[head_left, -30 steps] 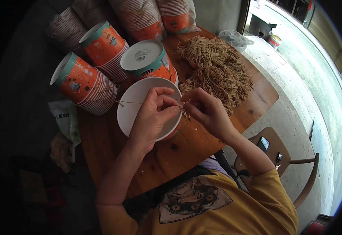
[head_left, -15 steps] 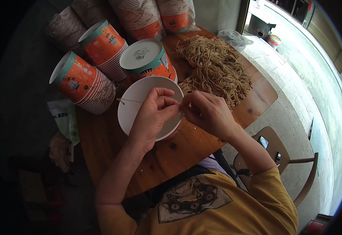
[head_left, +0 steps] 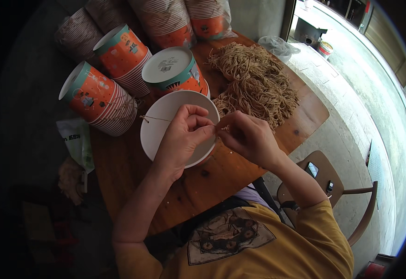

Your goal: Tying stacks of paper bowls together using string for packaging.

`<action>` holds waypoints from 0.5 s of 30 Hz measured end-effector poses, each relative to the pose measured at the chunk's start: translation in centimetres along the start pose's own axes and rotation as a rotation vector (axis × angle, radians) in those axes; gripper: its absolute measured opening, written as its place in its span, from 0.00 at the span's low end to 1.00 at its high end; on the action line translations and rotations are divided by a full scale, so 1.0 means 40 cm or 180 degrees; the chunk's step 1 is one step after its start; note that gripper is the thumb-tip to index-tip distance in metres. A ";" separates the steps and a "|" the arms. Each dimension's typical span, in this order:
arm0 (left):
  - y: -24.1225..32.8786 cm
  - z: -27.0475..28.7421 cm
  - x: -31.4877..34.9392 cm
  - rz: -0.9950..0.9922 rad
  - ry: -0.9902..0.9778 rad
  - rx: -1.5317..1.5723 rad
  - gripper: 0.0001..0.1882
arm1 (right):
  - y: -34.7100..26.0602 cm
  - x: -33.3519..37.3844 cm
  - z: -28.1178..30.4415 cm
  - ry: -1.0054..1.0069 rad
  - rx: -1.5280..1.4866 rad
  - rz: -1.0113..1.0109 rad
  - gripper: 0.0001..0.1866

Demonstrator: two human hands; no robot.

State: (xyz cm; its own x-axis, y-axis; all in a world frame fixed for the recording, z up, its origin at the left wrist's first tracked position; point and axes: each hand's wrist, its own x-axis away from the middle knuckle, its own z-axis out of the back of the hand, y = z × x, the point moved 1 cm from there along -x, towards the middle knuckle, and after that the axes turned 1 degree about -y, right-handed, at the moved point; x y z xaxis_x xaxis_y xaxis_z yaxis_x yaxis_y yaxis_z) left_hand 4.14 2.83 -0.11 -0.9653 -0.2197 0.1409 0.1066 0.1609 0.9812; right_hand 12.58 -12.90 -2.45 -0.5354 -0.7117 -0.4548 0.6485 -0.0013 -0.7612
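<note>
A white paper bowl (head_left: pixel 162 117) stands on the round wooden table (head_left: pixel 203 183) in front of me. My left hand (head_left: pixel 182 137) hovers over the bowl, pinching a thin brown noodle strand (head_left: pixel 154 119) that stretches left across the bowl's rim. My right hand (head_left: pixel 248 138) meets it at the bowl's right edge, its fingertips closed on the same strand's other end. A large heap of brown dried noodles (head_left: pixel 252 83) lies on the table just behind my right hand.
Stacks of orange-and-teal paper bowls (head_left: pixel 101 97) lie on their sides at the table's left and back; another stack (head_left: pixel 177 72) stands behind the white bowl. A clear plastic bag (head_left: pixel 277 45) sits at the back right. A wooden chair (head_left: pixel 337 195) stands at my right.
Both hands stay pinched together over the bowl; the fingers have shifted slightly along the noodle strand. Nothing else has moved.
</note>
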 end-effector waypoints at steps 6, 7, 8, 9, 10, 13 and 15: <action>-0.005 -0.009 0.009 -0.0253 -0.0151 -0.0363 0.19 | 0.028 0.003 -0.022 0.0464 0.0127 0.0220 0.07; -0.007 -0.011 0.013 -0.0261 -0.0214 -0.0435 0.20 | 0.027 0.002 -0.019 0.0363 -0.0048 0.0020 0.06; -0.008 -0.015 0.016 -0.0270 -0.0280 -0.0507 0.20 | 0.025 0.004 -0.017 0.0263 -0.0221 -0.0181 0.06; -0.008 -0.017 0.015 -0.0268 -0.0282 -0.0508 0.20 | 0.025 0.006 -0.019 0.0265 -0.0222 -0.0183 0.06; -0.008 -0.018 0.013 -0.0292 -0.0225 -0.0638 0.19 | 0.027 0.008 -0.021 0.0258 -0.0271 -0.0267 0.06; -0.018 -0.011 0.008 -0.0518 -0.0089 -0.1080 0.16 | 0.036 0.010 -0.025 0.0265 -0.0482 -0.0402 0.07; -0.020 -0.010 0.011 -0.0706 -0.0013 -0.1391 0.14 | 0.045 0.012 -0.031 0.0279 -0.0650 -0.0467 0.07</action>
State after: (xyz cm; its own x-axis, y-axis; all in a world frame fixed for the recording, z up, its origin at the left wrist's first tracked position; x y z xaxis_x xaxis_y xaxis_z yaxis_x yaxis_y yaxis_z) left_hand 3.72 2.21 -0.79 -0.9769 -0.1991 -0.0775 -0.0126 -0.3086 0.9511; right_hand 12.82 -12.38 -4.62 -0.6663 -0.6507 -0.3643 0.4426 0.0481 -0.8954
